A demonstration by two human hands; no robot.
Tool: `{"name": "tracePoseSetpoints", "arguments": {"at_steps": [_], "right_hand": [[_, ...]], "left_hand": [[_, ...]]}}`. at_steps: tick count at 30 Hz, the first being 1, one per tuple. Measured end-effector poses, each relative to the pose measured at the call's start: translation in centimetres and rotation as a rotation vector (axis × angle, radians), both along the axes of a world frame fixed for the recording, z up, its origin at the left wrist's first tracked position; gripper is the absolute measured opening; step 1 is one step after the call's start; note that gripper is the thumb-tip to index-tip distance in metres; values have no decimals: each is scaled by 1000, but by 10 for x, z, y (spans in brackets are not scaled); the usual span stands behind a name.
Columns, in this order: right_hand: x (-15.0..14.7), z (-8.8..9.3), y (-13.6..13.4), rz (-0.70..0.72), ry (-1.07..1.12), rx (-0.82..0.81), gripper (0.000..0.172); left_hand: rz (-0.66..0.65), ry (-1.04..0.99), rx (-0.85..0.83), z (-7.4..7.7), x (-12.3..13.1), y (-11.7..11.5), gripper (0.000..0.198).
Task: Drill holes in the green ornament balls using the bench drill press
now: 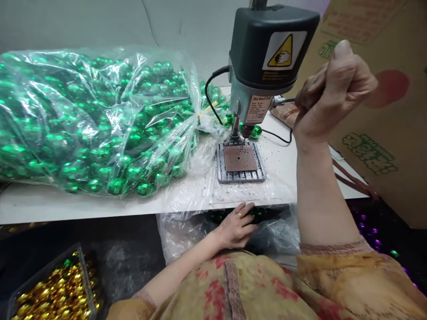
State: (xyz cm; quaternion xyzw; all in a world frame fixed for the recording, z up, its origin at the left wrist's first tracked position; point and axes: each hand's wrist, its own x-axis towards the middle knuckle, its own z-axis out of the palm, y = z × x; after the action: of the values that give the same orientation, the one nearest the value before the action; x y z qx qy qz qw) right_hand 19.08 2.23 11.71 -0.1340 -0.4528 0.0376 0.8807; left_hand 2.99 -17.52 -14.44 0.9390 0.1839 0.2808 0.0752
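My right hand (335, 86) is raised and closed around the feed lever (286, 101) of a small bench drill (273, 49). The chuck (247, 131) with its thin bit is above a brown square plate (240, 158), which has a small hole. That plate lies on the slotted grey drill base (242, 178), with dark shavings around it. Low at the table's front edge, my left hand (237, 226) has its fingers apart and holds nothing I can see. Beneath it is an open clear plastic bag (187, 238) with green beads inside, partly hidden by the table.
A large tied clear bag of shiny green beads (100, 129) fills the left of the white table (83, 206). Gold beads (50, 293) sit in a container at lower left. A cardboard box (400, 169) stands at right. The drill's black cable (209, 95) loops beside it.
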Motion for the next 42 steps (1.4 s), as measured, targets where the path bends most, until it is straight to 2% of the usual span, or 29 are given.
{"name": "tracePoseSetpoints", "arguments": {"at_steps": [3, 7, 11, 17, 20, 23, 24, 26, 27, 28, 30, 31, 33, 35, 37, 42], "right_hand": [[-1, 1, 4, -41, 32, 0, 57], [2, 1, 3, -53, 34, -59, 65], [3, 0, -8, 34, -23, -126, 59], [2, -1, -20, 83, -24, -172, 50], [2, -1, -21, 92, -21, -189, 48], [2, -1, -21, 95, -10, -204, 50], [2, -1, -22, 97, -4, -209, 50], [2, -1, -22, 102, 10, -218, 49], [1, -1, -22, 105, 17, -220, 48], [1, -1, -22, 109, 23, -220, 48], [1, -1, -23, 118, 30, -216, 46], [1, -1, -23, 126, 30, -215, 46], [1, -1, -23, 145, 26, -217, 43], [1, -2, -24, 162, 23, -219, 42], [1, -2, -25, 169, 21, -215, 42], [-2, -2, -27, 160, 8, -191, 44]], "left_hand": [[-34, -72, 16, -12, -5, -14, 20], [-49, -21, -12, -30, -12, -28, 15], [12, 19, -56, -36, -16, -30, 19], [-29, 9, 11, -41, -15, -31, 16], [-1, -142, 107, -25, -18, -32, 18], [59, -340, 190, 14, -35, -32, 19], [108, -398, 219, 29, -45, -31, 20], [336, -452, 290, 59, -75, -26, 28], [533, -452, 349, 72, -94, -22, 35], [785, -430, 384, 82, -115, -17, 43], [1252, -396, 380, 95, -162, -3, 60], [1435, -396, 326, 98, -184, 4, 71], [1661, -462, 125, 97, -222, 19, 94], [1681, -524, -118, 91, -243, 34, 106], [1631, -503, -229, 84, -247, 49, 112], [1613, -349, -175, 74, -228, 89, 115]]}}
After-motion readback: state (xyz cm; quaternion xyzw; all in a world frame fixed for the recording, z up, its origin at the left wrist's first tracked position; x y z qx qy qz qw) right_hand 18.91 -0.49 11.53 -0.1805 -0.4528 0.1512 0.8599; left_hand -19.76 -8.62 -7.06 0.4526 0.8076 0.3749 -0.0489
